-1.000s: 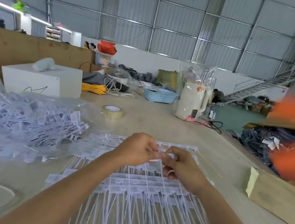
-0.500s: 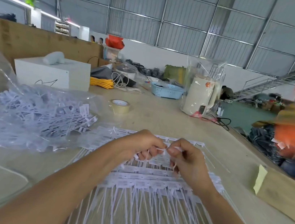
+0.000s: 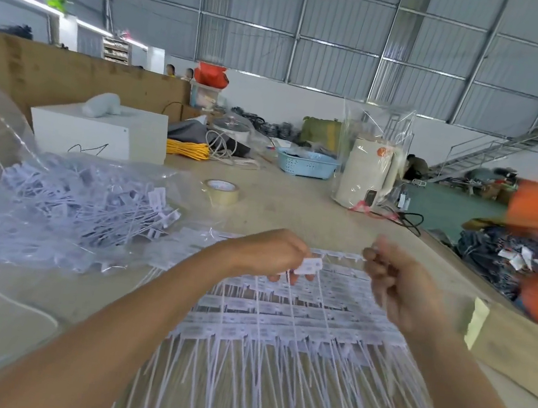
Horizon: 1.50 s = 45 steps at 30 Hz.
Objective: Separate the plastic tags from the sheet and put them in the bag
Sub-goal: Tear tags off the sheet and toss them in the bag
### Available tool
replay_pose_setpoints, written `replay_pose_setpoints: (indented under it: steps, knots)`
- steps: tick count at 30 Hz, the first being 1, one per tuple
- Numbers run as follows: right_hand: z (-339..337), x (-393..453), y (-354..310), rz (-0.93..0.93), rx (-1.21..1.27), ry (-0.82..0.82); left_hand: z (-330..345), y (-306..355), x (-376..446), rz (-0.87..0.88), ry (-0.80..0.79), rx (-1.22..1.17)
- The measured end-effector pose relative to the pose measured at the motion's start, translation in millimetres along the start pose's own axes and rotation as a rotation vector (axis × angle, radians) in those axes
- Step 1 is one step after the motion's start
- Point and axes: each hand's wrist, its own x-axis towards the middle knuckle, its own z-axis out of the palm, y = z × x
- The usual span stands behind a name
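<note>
My left hand [image 3: 267, 252] pinches one white flat plastic tag [image 3: 308, 266] by its head, just above the far rows of the white plastic tag sheet [image 3: 281, 326] lying on the pale wooden surface [image 3: 280, 212]. The tag's thin tail seems to trail down over the sheet; whether it's fully free I can't tell. My right hand [image 3: 400, 291] is lifted beside it, blurred, fingers curled; I can't tell whether it holds anything.

Doing it well, as I judge it: grip at the head, not the tail, so the thin strip doesn't stretch. Lift the tail clear of neighbouring strips before swinging left. The clear plastic bag [image 3: 53, 204], already full of loose tags, lies near on my left with its mouth toward the sheet, so drop the tag well inside so it doesn't slide back out.
</note>
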Motion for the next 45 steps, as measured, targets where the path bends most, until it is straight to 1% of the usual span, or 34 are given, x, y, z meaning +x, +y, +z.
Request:
replay_pose_setpoints:
  steps: [2, 3, 4, 7, 9, 11, 13, 15, 18, 21, 23, 26, 28, 30, 33, 36, 38, 39, 40, 41, 42, 44, 45]
  knots:
    - [18, -4, 23, 0.011, -0.317, -0.116, 4, -1, 2, -0.010, -0.030, 0.138]
    - [26, -8, 35, -0.002, -0.440, -0.167, 5, -2, 3, -0.016, -0.042, 0.192]
    - [31, -11, 45, -0.020, -0.501, -0.196, 4, -4, 4, -0.028, -0.055, 0.226]
    - [38, -12, 58, -0.125, -0.529, -0.181, 3, -8, 3, -0.053, -0.043, 0.251]
    - [35, -11, 56, -0.218, -0.576, -0.125, 2, -14, 6, -0.054, 0.038, 0.197]
    - [31, -9, 51, -0.266, -0.577, -0.096, 1, -19, 9, -0.046, 0.100, 0.190]
    - [27, -7, 49, -0.274, -0.572, -0.082, 1, -24, 11, -0.050, 0.088, 0.215]
    - [24, -6, 50, -0.259, -0.577, -0.080, 1, -28, 11, -0.062, 0.034, 0.184]
    - [22, -3, 52, -0.217, -0.618, -0.101, 2, -29, 10, -0.035, 0.000, -0.022]
    - [24, -4, 53, -0.199, -0.642, -0.146, 2, -27, 11, -0.044, 0.050, -0.088]
    - [26, -6, 53, -0.233, -0.689, -0.168, 4, -25, 11, -0.063, 0.084, -0.115]
    - [27, -7, 53, -0.307, -0.740, -0.138, 7, -23, 14, -0.095, 0.136, -0.177]
    - [29, -8, 53, -0.349, -0.749, -0.119, 6, -21, 15, -0.125, 0.139, -0.259]
    - [31, -10, 53, -0.381, -0.742, -0.124, 4, -21, 15, -0.161, 0.088, -0.363]
    - [33, -12, 52, -0.442, -0.790, -0.122, 1, -23, 14, -0.275, -0.067, -0.546]
    - [34, -13, 51, -0.474, -0.844, -0.101, -1, -23, 13, -0.302, -0.170, -0.599]
    - [29, -12, 45, -0.495, -0.876, -0.013, -4, -22, 11, -0.270, -0.223, -0.590]
    - [23, -11, 39, -0.489, -0.869, 0.072, -7, -21, 8, -0.246, -0.243, -0.581]
    - [15, -8, 31, -0.463, -0.793, 0.172, -9, -21, 7, -0.216, -0.236, -0.552]
    - [5, -4, 21, -0.407, -0.639, 0.260, -11, -20, 5, -0.183, -0.197, -0.495]
    - [-3, -2, 10, -0.321, -0.417, 0.303, -12, -20, 3, -0.153, -0.138, -0.434]
    - [-12, 2, -5, -0.118, 0.037, 0.262, -9, -19, 3, -0.127, -0.070, -0.371]
    - [-12, 2, -6, -0.036, 0.154, 0.212, -7, -19, 3, -0.126, -0.069, -0.367]
